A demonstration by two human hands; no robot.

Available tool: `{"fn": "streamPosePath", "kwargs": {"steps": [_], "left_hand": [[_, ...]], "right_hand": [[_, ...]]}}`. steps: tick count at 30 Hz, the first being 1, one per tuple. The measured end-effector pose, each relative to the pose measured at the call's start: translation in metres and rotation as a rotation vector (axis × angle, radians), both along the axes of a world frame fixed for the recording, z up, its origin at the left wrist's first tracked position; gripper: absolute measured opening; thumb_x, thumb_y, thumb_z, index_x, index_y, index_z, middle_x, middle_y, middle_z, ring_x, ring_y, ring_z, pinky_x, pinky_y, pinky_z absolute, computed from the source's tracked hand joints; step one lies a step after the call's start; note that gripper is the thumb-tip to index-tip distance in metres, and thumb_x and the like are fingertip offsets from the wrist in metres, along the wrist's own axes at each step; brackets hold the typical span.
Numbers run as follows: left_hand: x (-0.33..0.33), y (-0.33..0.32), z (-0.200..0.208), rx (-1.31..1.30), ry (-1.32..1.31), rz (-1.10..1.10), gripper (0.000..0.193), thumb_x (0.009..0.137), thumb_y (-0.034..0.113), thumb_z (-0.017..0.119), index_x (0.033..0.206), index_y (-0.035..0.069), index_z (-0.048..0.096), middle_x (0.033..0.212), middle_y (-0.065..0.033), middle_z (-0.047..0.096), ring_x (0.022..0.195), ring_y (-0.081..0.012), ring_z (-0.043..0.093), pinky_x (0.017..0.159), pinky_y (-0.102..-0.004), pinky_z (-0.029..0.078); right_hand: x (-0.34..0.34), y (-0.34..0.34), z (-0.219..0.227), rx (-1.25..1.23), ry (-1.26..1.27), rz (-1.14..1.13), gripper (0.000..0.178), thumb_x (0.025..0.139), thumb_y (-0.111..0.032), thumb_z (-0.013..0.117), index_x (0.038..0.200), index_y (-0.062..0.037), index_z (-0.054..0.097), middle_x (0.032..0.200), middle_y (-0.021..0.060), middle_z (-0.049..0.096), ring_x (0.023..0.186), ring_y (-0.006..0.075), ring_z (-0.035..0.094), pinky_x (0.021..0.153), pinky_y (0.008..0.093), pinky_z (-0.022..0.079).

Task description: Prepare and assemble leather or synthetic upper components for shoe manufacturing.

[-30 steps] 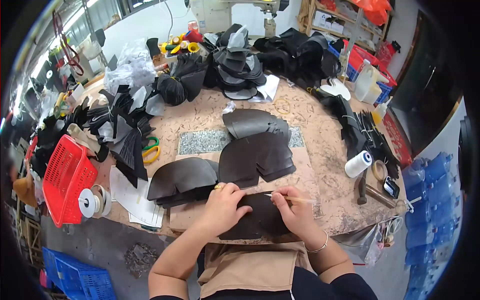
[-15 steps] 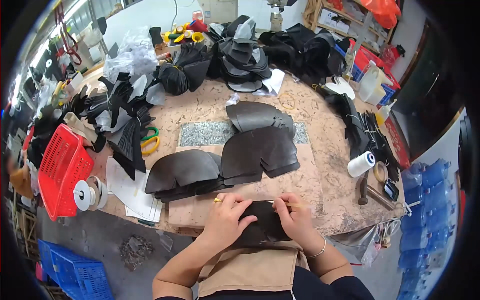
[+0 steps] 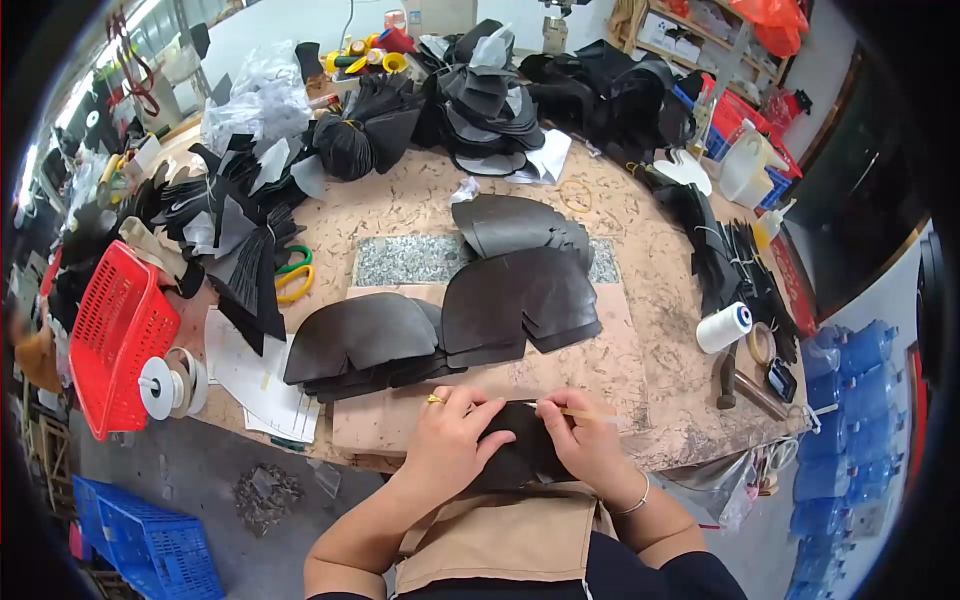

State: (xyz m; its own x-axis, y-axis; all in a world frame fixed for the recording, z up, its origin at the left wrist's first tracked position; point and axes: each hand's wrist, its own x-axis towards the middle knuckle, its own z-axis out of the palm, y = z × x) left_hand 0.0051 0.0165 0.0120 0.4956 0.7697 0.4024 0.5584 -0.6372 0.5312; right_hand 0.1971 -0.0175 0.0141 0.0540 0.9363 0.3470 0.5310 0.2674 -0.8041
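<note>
A dark leather piece (image 3: 518, 450) lies at the table's front edge, over my apron. My left hand (image 3: 450, 438) pinches its left side between thumb and fingers. Between the thumb and fingers of my right hand (image 3: 588, 440) is a thin pale stick (image 3: 594, 413), its tip at the leather's upper edge. What the tip is made of is too small to tell. Just beyond my hands, dark notched leather pieces lie in overlapping piles: a left pile (image 3: 365, 335), a middle pile (image 3: 520, 295) and a far pile (image 3: 515, 228).
A speckled stone slab (image 3: 405, 262) lies under the piles. To the left are paper patterns (image 3: 250, 375), scissors (image 3: 294, 285), a white spool (image 3: 157, 386) and a red basket (image 3: 120, 345). A thread cone (image 3: 723, 328) and hammer (image 3: 745, 385) lie right. Bundled black pieces (image 3: 480, 120) line the back.
My right hand and the stick have shifted slightly left along the leather's upper edge. My left hand holds its place. The whole view has tilted a little.
</note>
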Motion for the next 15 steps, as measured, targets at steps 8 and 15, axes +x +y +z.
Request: {"fn": "streamPosePath", "kwargs": {"steps": [8, 15], "left_hand": [[0.0001, -0.0002, -0.0019, 0.000, -0.010, 0.008, 0.038, 0.069, 0.023, 0.080, 0.100, 0.005, 0.067, 0.094, -0.0072, 0.056, 0.087, -0.0261, 0.054, 0.077, -0.0380, 0.044], [-0.0001, -0.0007, -0.0018, -0.003, -0.007, 0.010, 0.038, 0.069, 0.022, 0.080, 0.101, 0.006, 0.067, 0.094, -0.0073, 0.056, 0.087, -0.0264, 0.053, 0.077, -0.0378, 0.044]], "right_hand": [[-0.0016, 0.0002, 0.0062, 0.012, -0.065, 0.007, 0.008, 0.087, -0.010, 0.064, 0.086, -0.0014, 0.063, 0.074, 0.0142, 0.064, 0.064, 0.0287, 0.063, 0.056, 0.0348, 0.048], [0.0035, -0.0040, 0.0023, -0.087, -0.044, 0.050, 0.009, 0.087, -0.011, 0.064, 0.085, -0.0018, 0.062, 0.072, 0.0140, 0.063, 0.061, 0.0281, 0.062, 0.055, 0.0350, 0.047]]}}
